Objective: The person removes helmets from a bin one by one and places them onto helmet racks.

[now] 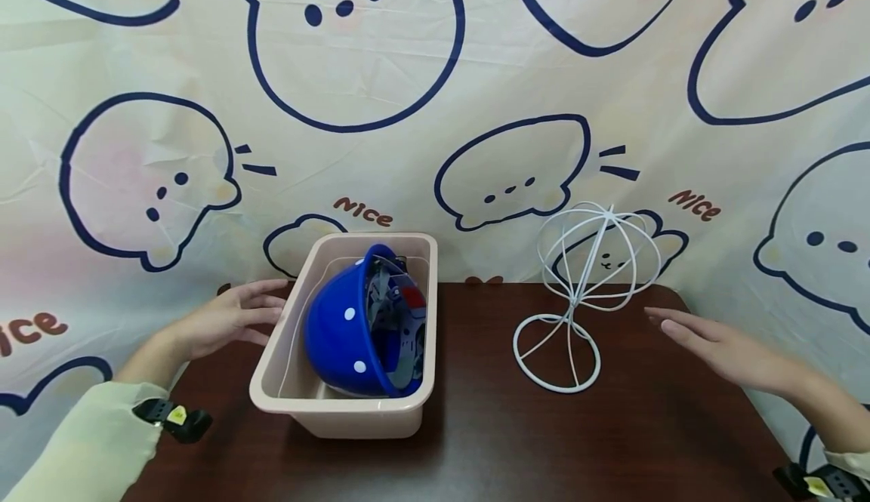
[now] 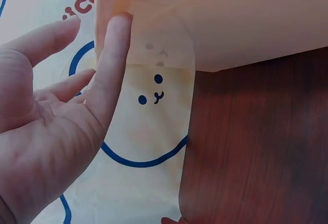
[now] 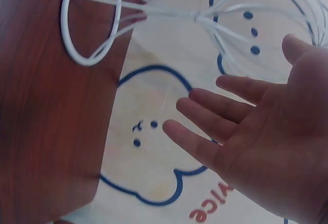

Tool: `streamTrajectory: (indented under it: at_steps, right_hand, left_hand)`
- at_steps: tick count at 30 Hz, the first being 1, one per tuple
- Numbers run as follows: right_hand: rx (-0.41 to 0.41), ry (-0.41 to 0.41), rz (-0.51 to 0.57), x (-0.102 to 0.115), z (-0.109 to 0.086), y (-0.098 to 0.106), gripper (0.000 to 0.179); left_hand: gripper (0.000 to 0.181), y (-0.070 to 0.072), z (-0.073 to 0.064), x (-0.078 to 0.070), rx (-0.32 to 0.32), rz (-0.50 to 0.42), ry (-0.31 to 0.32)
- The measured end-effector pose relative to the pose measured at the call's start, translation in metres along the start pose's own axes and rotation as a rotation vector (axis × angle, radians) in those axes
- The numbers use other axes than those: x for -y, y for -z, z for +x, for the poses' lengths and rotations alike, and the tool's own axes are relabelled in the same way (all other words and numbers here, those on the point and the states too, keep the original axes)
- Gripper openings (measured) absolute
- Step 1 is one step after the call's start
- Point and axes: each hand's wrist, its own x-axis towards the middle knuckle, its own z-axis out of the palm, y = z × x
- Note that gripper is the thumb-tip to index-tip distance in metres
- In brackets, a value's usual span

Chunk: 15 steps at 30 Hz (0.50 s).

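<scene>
pale sleeve fabric (image 1: 81,449) is seen closest, with a black wrist device (image 1: 188,426) strapped over it. the left hand (image 1: 227,321) is held beside the left wall of a beige bin (image 1: 340,406), fingers stretched and slightly spread; whether the wall is touched cannot be told. inside the bin, a blue helmet (image 1: 343,336) with white dots is laid on its side, probably propped that way by the narrow walls: its dome is turned left, its hollow right, and its rim is roughly aligned with the bin's long axis, near to far. on the table (image 1: 489,441), a white wire stand (image 1: 574,302) is set upright, its tall axis presumably steadied by the wide foot. the right hand (image 1: 727,351) is held near it, fingers straight and fanned, nothing pinched.
</scene>
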Motion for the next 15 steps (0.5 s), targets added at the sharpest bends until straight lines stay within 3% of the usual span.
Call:
streamTrajectory:
  at_steps: [15]
  right_hand:
    - [0.114,0.121,0.086,0.059,0.011,-0.032,0.047]
  left_hand:
    - [0.083,-0.005,0.004,0.003,0.045,-0.018,0.001]
